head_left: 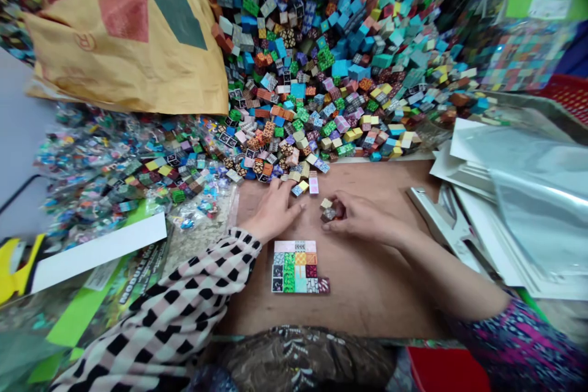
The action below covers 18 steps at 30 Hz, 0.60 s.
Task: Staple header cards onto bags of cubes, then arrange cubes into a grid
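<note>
My left hand point(274, 211) reaches to the front edge of the block pile point(298, 116), its fingertips by a yellow and blue block point(300, 188); whether it grips one is hidden. My right hand point(351, 215) is curled round a few brown and tan blocks point(327, 211) above the brown board point(367, 282). Between and below the hands, patterned blocks lie fitted together in a flat group point(294, 266), with one dark red patterned block jutting out at its lower right. A pink and white block point(313, 184) stands apart between the hands.
A yellow sack point(128, 43) lies at the upper left, above small bagged pieces point(92, 159). At left is a white strip point(98, 251). On the right are a metal stapler-like tool point(445, 226), white sheets and clear plastic point(542, 177). A red basket point(565, 95) sits at the far right.
</note>
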{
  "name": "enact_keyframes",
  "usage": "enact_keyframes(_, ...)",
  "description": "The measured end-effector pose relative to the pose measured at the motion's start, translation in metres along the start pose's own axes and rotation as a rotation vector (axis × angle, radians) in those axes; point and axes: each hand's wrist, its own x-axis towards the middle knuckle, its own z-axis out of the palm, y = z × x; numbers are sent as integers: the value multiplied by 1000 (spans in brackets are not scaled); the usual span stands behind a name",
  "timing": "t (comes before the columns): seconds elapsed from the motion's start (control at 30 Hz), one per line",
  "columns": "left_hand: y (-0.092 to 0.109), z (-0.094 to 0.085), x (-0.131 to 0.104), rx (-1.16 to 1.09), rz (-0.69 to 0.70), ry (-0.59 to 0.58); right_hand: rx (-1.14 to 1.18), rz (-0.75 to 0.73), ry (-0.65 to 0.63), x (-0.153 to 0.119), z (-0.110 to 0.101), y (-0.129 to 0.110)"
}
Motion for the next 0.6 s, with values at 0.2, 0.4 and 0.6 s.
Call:
enact_keyframes(0.2, 2, -14, -36, -24, 25, -2, 1, -63, -35, -21, -5, 0)
enact_keyframes(0.4, 12, -17, -86, 108, 189, -83, -187, -279, 31, -21, -2, -14)
enact_keyframes(0.6, 16, -13, -102, 109, 196, -123, -84, -262, 75, -8, 6, -1)
